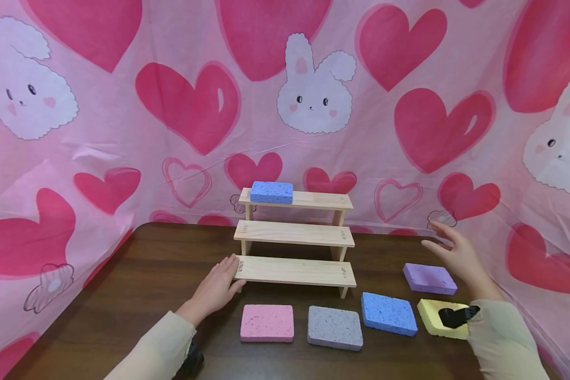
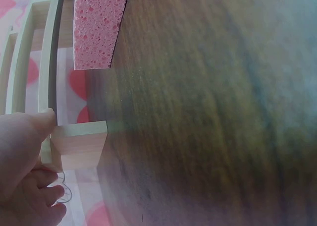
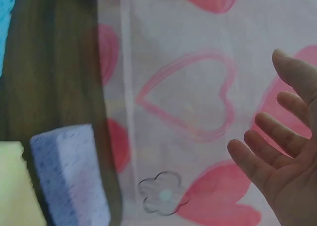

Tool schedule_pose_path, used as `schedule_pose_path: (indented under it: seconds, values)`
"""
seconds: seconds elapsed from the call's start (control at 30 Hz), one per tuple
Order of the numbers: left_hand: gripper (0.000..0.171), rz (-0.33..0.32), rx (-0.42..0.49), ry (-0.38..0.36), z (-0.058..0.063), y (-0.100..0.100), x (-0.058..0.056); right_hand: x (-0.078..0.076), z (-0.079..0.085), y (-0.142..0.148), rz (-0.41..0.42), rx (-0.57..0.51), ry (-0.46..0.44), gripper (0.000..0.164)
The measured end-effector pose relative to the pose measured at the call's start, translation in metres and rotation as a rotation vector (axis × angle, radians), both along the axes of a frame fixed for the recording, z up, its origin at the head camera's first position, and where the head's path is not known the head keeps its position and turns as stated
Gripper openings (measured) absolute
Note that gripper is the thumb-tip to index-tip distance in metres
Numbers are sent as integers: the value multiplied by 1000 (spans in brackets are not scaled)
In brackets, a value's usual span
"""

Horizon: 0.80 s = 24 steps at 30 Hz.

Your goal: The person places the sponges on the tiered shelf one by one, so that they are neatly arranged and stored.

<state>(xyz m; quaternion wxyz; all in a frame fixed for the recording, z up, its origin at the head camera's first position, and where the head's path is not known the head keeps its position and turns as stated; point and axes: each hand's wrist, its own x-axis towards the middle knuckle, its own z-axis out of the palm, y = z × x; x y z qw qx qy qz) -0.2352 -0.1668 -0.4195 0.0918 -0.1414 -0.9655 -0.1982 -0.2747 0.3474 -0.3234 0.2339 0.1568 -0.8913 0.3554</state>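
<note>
A three-step wooden stand [image 1: 294,270] stands on the table with a blue sponge [image 1: 271,193] lying at the left of its top step. At the left end of the lowest step, my left hand [image 1: 212,291] grips the board's end. The left wrist view shows the thumb [image 2: 47,121] on one side of the board and the fingers on the other. My right hand [image 1: 463,262] is raised at the right, fingers spread and holding nothing. Nearest below it lies a purple sponge [image 1: 429,278], which also shows in the right wrist view.
In front of the stand lie a pink sponge [image 1: 267,323], a grey sponge [image 1: 334,328] and another blue sponge [image 1: 389,313]. A yellow sponge [image 1: 429,316] is partly covered by the right wrist. Behind the dark wooden table [image 1: 138,295] hangs a pink cloth [image 1: 266,31] with hearts and rabbits.
</note>
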Motion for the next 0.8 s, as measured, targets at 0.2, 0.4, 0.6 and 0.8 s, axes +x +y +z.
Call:
schedule_pose_path:
  seconds: [0.2, 0.4, 0.6, 0.8]
  values:
    - [67, 2, -3, 1, 0, 0, -1, -1, -14, 17, -41, 9, -149, 61]
    - [66, -4, 3, 4, 0, 0, 0, 0, -28, 31, -62, 47, -301, 70]
    - [66, -3, 2, 6, 0, 0, 1, 0, -41, 41, -51, 73, -377, 72]
    - [66, -5, 3, 6, 0, -1, 1, -1, -55, 49, -24, 138, -407, 69]
